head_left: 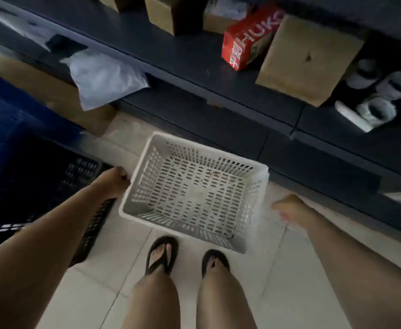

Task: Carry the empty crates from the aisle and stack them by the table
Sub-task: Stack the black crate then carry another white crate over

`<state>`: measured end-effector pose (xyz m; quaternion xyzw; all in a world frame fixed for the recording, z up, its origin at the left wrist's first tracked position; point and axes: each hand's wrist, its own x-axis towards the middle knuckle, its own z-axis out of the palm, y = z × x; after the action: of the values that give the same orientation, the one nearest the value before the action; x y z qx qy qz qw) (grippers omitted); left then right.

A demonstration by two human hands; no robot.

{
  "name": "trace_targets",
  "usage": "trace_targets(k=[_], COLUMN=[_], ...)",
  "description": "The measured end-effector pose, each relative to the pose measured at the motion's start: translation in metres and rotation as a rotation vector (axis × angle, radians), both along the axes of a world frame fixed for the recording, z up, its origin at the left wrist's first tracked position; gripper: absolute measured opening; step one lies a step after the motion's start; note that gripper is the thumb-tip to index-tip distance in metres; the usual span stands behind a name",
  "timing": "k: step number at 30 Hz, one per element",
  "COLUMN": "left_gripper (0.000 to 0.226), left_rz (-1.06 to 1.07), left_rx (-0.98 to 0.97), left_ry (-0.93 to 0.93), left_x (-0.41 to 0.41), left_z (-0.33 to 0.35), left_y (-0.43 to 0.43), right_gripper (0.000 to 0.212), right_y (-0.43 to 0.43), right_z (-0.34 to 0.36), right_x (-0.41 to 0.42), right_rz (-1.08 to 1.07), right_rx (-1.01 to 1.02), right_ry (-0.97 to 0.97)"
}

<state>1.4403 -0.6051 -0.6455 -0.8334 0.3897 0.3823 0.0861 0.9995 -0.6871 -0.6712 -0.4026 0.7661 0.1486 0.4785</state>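
A white perforated plastic crate [195, 189], empty, sits over the tiled floor just ahead of my feet. My left hand [115, 180] is closed on the rim at its left side. My right hand [289, 206] hovers a short way off the crate's right side, blurred, fingers loosely curled, touching nothing. A black perforated crate [85, 205] lies at the left under my left arm, partly hidden by it.
Dark shelving [218, 74] runs across the top, carrying cardboard boxes [309, 59], a red carton [248, 35], a white plastic bag [104, 79] and rolls of tape [376, 111]. A blue crate [2, 124] stands at the far left. My sandalled feet [162, 254] rest on pale tiles.
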Motion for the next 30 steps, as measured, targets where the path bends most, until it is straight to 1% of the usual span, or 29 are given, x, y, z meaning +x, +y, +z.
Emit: trace_targets(k=[1,2,4,5,6,7,8,9,10,12,15,18,20,22,26,30], left_gripper=[0.041,0.048,0.055,0.056,0.054,0.045,0.03,0.02,0.021,0.02,0.015,0.02,0.018,0.018,0.019,0.008], left_rz=[-0.002,0.015,0.08,0.126,0.182,0.237,0.311,0.382,0.466,0.467,0.462,0.438,0.475,0.503,0.533,0.47], left_rx=[0.019,0.031,0.017,0.003,-0.013,-0.039,-0.087,-0.106,-0.13,-0.212,-0.308,-0.285,-0.269,-0.265,-0.314,-0.315], left_ry=[0.002,0.003,-0.038,-0.061,-0.061,-0.036,0.032,0.13,0.223,0.222,0.224,0.238,0.268,0.288,0.327,0.377], left_x=[0.007,0.011,0.01,0.011,0.013,0.018,0.026,0.031,0.034,0.036,0.025,0.029,0.032,0.026,-0.005,-0.039], left_z=[-0.038,-0.074,-0.131,-0.155,-0.177,-0.197,-0.212,-0.218,-0.22,-0.221,-0.182,-0.132,-0.096,-0.038,0.081,0.168], left_y=[-0.003,-0.005,-0.007,-0.009,-0.012,-0.015,-0.018,-0.02,-0.023,-0.02,-0.018,-0.006,0.0,0.0,0.0,-0.003], right_gripper=[0.022,0.031,0.045,0.046,0.043,0.036,0.026,0.018,0.013,0.01,0.011,0.008,0.006,0.004,0.015,0.015], right_y=[0.006,0.013,0.024,0.028,0.031,0.034,0.036,0.037,0.037,0.04,0.043,0.054,0.066,0.077,0.106,0.147], right_z=[-0.031,-0.062,-0.121,-0.147,-0.17,-0.19,-0.205,-0.214,-0.219,-0.21,-0.172,-0.114,-0.074,-0.015,0.104,0.204], right_x=[0.0,0.0,0.001,0.001,0.001,0.0,0.0,0.001,0.001,0.005,0.004,-0.001,-0.008,-0.016,-0.029,-0.055], right_rz=[-0.058,-0.119,-0.254,-0.323,-0.394,-0.47,-0.554,-0.631,-0.683,-0.692,-0.675,-0.678,-0.685,-0.703,-0.772,-0.893], right_rx=[0.019,0.037,0.061,0.059,0.036,-0.016,-0.08,-0.142,-0.185,-0.214,-0.217,-0.215,-0.218,-0.22,-0.281,-0.351], right_ry=[0.001,0.001,-0.02,-0.047,-0.084,-0.122,-0.155,-0.18,-0.198,-0.205,-0.175,-0.12,-0.118,-0.11,-0.079,-0.043])
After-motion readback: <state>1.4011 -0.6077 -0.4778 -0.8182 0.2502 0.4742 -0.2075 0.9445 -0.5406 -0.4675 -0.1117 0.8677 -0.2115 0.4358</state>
